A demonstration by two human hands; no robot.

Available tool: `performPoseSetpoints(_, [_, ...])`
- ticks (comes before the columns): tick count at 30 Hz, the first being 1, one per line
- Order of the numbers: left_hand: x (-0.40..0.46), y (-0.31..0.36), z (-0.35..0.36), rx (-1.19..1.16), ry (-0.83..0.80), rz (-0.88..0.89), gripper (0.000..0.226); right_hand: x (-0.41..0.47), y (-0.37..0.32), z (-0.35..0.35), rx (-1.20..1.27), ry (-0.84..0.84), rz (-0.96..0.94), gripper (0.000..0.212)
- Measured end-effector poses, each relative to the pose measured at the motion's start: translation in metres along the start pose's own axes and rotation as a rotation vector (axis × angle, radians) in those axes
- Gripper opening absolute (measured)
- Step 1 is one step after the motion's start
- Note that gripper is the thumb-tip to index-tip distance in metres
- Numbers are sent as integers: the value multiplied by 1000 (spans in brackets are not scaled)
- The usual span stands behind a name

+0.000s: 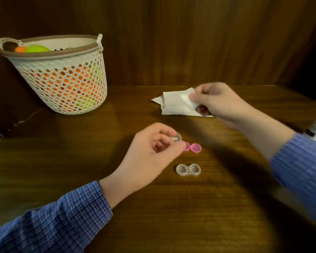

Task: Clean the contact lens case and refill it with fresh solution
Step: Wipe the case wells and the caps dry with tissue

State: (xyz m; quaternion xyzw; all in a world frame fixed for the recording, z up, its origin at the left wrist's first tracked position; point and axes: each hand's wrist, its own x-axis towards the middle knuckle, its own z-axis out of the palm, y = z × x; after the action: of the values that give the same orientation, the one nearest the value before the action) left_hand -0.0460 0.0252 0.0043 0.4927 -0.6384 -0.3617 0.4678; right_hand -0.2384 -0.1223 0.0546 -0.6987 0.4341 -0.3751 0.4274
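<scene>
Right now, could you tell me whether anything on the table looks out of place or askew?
The basket at the back left leans to one side. The lens case lies open, both pink caps off beside it.

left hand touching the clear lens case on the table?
Apart. The head view shows bare table between the left hand and the lens case; the hand grips a small clear piece higher up.

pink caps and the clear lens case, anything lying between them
Nothing: in the head view only bare wooden table separates the two pink caps from the clear lens case.
</scene>
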Motion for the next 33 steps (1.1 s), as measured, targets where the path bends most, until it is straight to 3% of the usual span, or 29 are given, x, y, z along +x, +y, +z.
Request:
performPoseSetpoints(4, [1, 8, 1, -96, 21, -78, 29, -71, 2, 21, 111, -153, -29, 15])
performPoseSetpoints(8, [-1, 8, 9, -96, 19, -96, 12, -99, 2, 32, 105, -135, -26, 9])
performPoseSetpoints(17, [1, 7, 8, -152, 38, -78, 16, -102, 1, 30, 123, -222, -91, 10])
performPoseSetpoints(22, [4, 11, 5, -473, -39, -109, 19, -101, -1, 26, 151, -232, -208, 14])
performPoseSetpoints(25, [4, 10, 4, -552, -96, -126, 21, -101, 0, 24, 155, -242, -254, 16])
performPoseSetpoints(29, [2, 9, 1, -512, -130, -133, 18, -102, 3, 20, 31, -228, -308, 18])
performPoseSetpoints(33, [1, 5, 0, -269, -53, -24, 22, -102, 3, 22, 46, -236, -281, 12])
